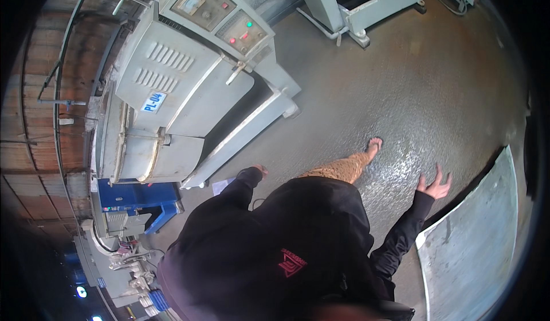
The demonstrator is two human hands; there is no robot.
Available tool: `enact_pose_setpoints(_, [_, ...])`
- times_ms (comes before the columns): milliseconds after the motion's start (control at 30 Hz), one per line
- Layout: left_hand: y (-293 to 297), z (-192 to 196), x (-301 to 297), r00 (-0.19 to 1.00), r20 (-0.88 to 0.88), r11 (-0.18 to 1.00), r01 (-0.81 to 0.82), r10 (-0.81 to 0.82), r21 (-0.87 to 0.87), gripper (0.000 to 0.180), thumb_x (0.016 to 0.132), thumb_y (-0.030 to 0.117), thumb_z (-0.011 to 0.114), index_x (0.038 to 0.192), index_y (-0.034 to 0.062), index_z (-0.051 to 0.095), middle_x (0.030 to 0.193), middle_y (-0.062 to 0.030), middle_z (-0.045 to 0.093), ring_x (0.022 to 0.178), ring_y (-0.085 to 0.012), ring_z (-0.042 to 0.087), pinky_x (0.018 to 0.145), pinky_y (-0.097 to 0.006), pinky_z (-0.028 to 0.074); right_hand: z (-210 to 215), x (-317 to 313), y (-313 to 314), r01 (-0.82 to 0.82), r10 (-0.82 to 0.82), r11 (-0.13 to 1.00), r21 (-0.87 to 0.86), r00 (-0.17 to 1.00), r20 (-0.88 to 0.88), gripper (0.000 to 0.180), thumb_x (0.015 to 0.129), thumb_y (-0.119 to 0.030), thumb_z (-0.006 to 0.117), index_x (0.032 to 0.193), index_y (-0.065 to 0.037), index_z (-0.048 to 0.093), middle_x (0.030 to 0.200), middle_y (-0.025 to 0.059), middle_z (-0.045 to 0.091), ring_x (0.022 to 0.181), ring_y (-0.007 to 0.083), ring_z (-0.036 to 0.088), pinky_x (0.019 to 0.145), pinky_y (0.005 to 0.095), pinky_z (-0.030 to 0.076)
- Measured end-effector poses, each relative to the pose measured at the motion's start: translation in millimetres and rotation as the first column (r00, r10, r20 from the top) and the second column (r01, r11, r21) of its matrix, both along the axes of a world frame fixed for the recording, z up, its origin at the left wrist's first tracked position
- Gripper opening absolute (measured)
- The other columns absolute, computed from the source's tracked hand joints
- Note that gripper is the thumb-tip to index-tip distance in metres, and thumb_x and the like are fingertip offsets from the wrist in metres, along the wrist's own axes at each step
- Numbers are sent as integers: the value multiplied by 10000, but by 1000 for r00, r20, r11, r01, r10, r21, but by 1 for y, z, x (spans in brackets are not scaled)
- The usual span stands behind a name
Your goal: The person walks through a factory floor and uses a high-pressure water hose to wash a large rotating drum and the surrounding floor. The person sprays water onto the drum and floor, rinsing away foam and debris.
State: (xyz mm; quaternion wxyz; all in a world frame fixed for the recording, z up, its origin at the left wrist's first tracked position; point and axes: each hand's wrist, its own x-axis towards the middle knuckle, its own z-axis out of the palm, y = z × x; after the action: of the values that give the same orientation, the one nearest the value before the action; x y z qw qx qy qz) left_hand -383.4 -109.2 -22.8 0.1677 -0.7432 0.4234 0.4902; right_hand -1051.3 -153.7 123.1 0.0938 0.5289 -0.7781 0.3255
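My right hand (436, 186) is stretched out to the right, fingers spread, with nothing in it. Below it hangs or leans a large pale grey sheet-like panel (475, 235), a short gap away from the hand. My left hand (262, 171) shows only as a small bit past the black sleeve; its fingers are too small to make out. Nearest to it is the lower frame of a big grey machine (240, 135). A whitish flat piece (220, 186) lies by my left forearm, partly covered by it.
The grey machine's control panel (243, 32) has lit red and green lamps. A blue machine (140, 198) stands behind it at left. Another grey machine on casters (378, 20) is at the far side. The floor (401, 126) looks wet, and my sandalled foot (374, 144) steps on it.
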Motion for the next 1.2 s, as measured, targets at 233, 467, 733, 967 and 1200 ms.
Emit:
enact_pose_setpoints(233, [-160, -34, -159, 961, 88, 937, 275, -261, -217, 321, 814, 345, 531, 908, 49, 614, 708, -90, 604, 661, -206, 574, 623, -380, 462, 128, -101, -149, -70, 25, 979, -192, 973, -230, 490, 645, -337, 723, 1099, -192, 608, 1197, 256, 452, 1088, 375, 468, 898, 425, 393])
enact_pose_setpoints(467, [-368, 25, -399, 883, -271, 781, 152, -382, -606, 320, 773, 217, 589, 1085, 145, 595, 1015, -150, 615, 945, -301, 583, 843, -388, 452, 84, -243, -217, 156, -145, 988, 14, 946, -289, 553, 630, -491, 704, 1148, -380, 545, 1275, 182, 394, 1160, 313, 391, 939, 470, 290])
enact_pose_setpoints(733, [-466, 95, -513, 971, -219, 925, -168, 95, -340, 318, 690, 202, 695, 1001, 153, 647, 991, -132, 634, 930, -297, 599, 804, -380, 483, 97, -361, -429, 9, -58, 984, -179, 961, -270, 520, 630, -539, 694, 1116, -410, 563, 1235, 168, 436, 1123, 285, 418, 919, 454, 307])
enact_pose_setpoints(967, [-512, 91, -579, 936, -51, 861, -340, 347, -377, 319, 721, 316, 650, 982, 133, 653, 910, -144, 645, 864, -309, 608, 752, -388, 492, 103, -472, -577, -49, 40, 999, -12, 909, -415, 520, 641, -587, 654, 1122, -416, 554, 1210, 165, 457, 1124, 297, 426, 901, 449, 331])
enact_pose_setpoints(1200, [-454, 6, -589, 991, -8, 977, -134, 135, -166, 629, 793, 529, 473, 1213, 60, 463, 1240, -181, 455, 1162, -321, 421, 956, -422, 347, 154, -462, -723, -322, 232, 939, -123, 854, -465, 410, 721, -428, 663, 1079, -237, 605, 1103, 182, 527, 989, 318, 532, 832, 395, 428])
